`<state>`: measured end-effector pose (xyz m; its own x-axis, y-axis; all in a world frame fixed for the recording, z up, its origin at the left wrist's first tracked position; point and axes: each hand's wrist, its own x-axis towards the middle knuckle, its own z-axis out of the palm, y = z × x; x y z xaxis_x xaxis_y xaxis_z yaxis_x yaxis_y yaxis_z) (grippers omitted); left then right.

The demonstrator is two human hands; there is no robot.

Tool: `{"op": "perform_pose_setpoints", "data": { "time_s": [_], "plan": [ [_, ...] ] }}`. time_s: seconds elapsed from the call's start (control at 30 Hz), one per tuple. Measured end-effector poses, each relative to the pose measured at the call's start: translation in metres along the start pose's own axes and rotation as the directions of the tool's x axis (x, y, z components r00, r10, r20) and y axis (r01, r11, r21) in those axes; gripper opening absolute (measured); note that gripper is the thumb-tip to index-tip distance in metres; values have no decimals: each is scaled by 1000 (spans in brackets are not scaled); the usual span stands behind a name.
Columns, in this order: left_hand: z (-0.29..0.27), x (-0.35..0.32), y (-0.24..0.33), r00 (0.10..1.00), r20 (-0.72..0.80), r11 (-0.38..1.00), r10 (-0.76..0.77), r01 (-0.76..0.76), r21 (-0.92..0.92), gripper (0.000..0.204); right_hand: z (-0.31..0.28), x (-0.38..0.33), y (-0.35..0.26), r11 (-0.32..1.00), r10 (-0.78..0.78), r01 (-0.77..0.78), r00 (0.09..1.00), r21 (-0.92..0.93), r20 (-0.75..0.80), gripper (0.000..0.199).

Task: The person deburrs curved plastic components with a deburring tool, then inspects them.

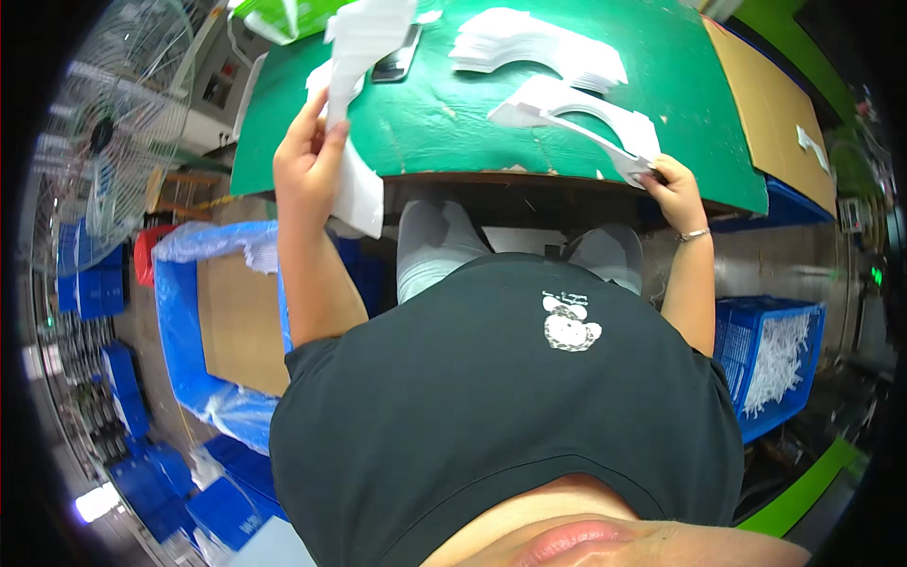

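My left hand (pixel 310 156) is closed round a curved white sheet-like piece (pixel 357 189), held up over the table's left front edge. The piece is slightly blurred at its upper end. At the right, my right hand (pixel 677 194) pinches the near right end of another arched white piece (pixel 534 97). That piece lies slanted across the green table (pixel 444 123), with a narrow strip along its lower side. Just beyond it sits a stack of similar arched white pieces (pixel 520 42). What the pieces are made of I cannot tell.
A dark phone (pixel 399 59) and a green bag (pixel 283 14) lie at the far left of the table. Cardboard (pixel 770 99) borders its right side. A plastic-lined blue bin (pixel 179 321) stands left; a blue crate (pixel 742 350) with white scraps stands right. A fan (pixel 102 137) is far left.
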<state>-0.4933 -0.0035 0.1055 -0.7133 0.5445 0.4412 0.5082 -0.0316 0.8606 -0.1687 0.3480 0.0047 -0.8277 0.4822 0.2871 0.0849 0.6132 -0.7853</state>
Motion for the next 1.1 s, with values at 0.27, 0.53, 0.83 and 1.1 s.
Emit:
{"op": "perform_pose_setpoints", "data": {
  "time_s": [0.27, 0.53, 0.83, 1.1],
  "plan": [
    [-2, -5, 19, 992, -45, 978, 118, -108, 176, 43, -7, 6, -19, 999, 15, -9, 994, -53, 106, 14],
    [-4, -5, 24, 981, -66, 910, 185, -146, 388, 41, 5, 3, 1, 996, 83, -79, 990, -34, 111, 13],
    [-32, 11, -42, 988, -107, 755, -113, 155, 637, 41, 11, 3, 11, 961, 257, -271, 945, 46, 205, 11],
    [-85, 44, -194, 972, -77, 782, -222, 225, 581, 44, 18, 2, 21, 944, 282, -310, 936, 109, 212, 13]
  ]
}}
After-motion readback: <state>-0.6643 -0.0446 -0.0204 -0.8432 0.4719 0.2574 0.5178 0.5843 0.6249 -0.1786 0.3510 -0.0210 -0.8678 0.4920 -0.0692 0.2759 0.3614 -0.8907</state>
